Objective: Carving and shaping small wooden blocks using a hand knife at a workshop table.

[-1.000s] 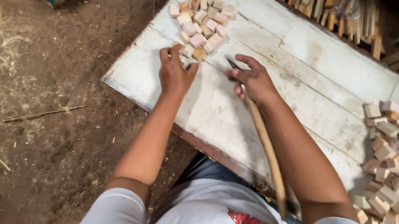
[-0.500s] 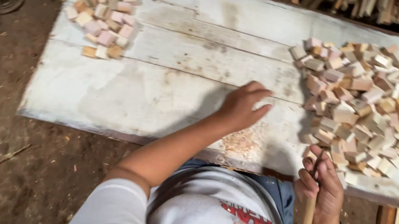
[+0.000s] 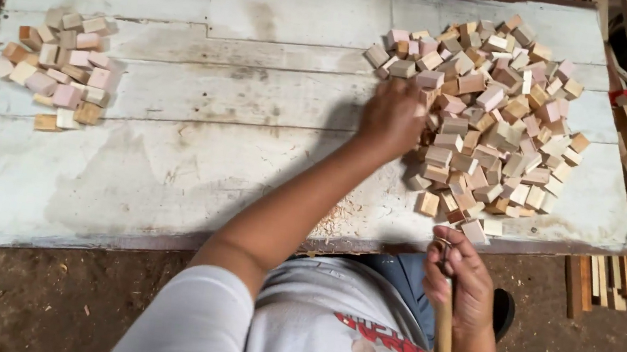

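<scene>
My left hand (image 3: 391,117) rests fingers-down on the big block pile (image 3: 494,111), grip hidden; right hand (image 3: 458,278) fists the stick (image 3: 444,333) clear of the bench (image 3: 209,161).

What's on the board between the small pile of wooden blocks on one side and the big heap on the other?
In the head view, only bare whitewashed board lies between the small pile and the big heap, stained and scratched. The left hand rests at the heap's near edge.
</scene>
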